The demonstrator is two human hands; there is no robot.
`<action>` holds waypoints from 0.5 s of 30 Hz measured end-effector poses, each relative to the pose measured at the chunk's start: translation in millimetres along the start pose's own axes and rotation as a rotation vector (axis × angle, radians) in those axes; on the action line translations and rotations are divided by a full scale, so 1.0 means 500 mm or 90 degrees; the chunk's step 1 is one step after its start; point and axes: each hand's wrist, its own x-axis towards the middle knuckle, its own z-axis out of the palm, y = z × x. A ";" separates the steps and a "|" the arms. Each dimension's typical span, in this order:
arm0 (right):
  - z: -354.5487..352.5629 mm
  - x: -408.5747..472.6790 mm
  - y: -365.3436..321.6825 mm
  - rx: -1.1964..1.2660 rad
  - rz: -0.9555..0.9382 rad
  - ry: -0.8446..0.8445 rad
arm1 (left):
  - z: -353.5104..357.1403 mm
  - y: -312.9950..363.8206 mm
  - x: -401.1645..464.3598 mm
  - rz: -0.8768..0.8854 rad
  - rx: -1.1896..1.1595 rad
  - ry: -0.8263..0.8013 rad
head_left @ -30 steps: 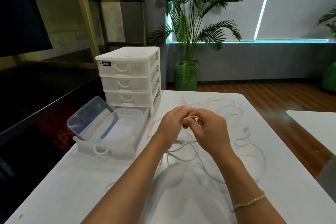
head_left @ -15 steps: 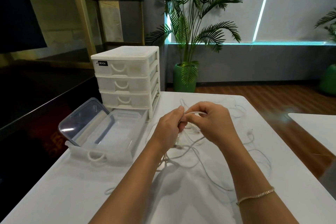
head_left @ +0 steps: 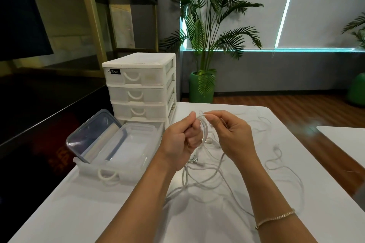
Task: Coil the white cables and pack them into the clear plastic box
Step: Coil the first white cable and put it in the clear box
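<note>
1. Since a second ago the two hands have been drawn slightly apart and raised: they were pressed together over the tangle, and now a short arch of cable is stretched between them.
2. The left hand (head_left: 180, 140) is curled round a few gathered loops of white cable (head_left: 204, 130), so its grip is closed on the cable; the loops hang from the fist toward the desk (head_left: 110, 209).
3. The right hand (head_left: 234, 134) pinches the same cable at the fingertips, feeding the next turn.
4. The change is judged to mean that coiling is under way, with only a few turns made.
5. Most of the cable is left loose on the desk, near and to the right of the hands.
6. The clear plastic box (head_left: 126, 156) lies open at the left with its lid (head_left: 92, 134) propped behind; no cable is seen inside.
</note>
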 end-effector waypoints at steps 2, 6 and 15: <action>0.004 -0.002 0.000 -0.030 -0.002 0.002 | 0.006 0.003 0.000 -0.007 -0.100 -0.013; 0.007 -0.002 0.003 -0.103 0.015 0.012 | 0.015 0.010 0.001 -0.010 -0.215 -0.008; 0.018 -0.010 0.005 -0.262 -0.007 -0.050 | 0.009 0.016 0.002 0.034 -0.341 0.062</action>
